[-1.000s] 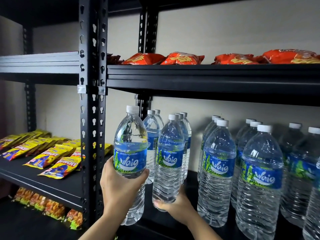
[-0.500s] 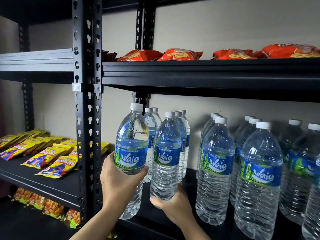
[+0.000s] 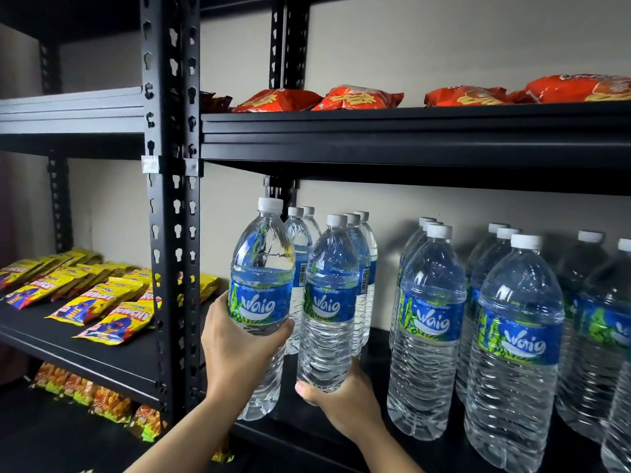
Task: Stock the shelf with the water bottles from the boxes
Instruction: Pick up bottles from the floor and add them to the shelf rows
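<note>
Black racking stands against a pale wall. By the shelf point(image 3: 307, 435)'s left front corner, the left hand point(image 3: 235, 349) grips a tilted bottle point(image 3: 261, 302); it could clip the post point(image 3: 170, 233). The right hand point(image 3: 345, 401) cups a second bottle point(image 3: 329, 312) from below; set on the front edge, it may tip.

The scene is evenly and fairly brightly lit, the light seeming to fall from above and in front. The pale wall point(image 3: 444, 46) is smooth and free of glare. Beneath the upper shelf point(image 3: 409, 131) lies a dark band of shade, and soft shadows of the water bottles point(image 3: 515, 329) spread on the wall behind them. Small highlights glint on the clear plastic. The lower left corner is dim, and the packets there look murky. Focus is sharp in the middle; wide-angle distortion bends the black uprights point(image 3: 170, 233) and stretches the right edge, where detail softens slightly.
</note>
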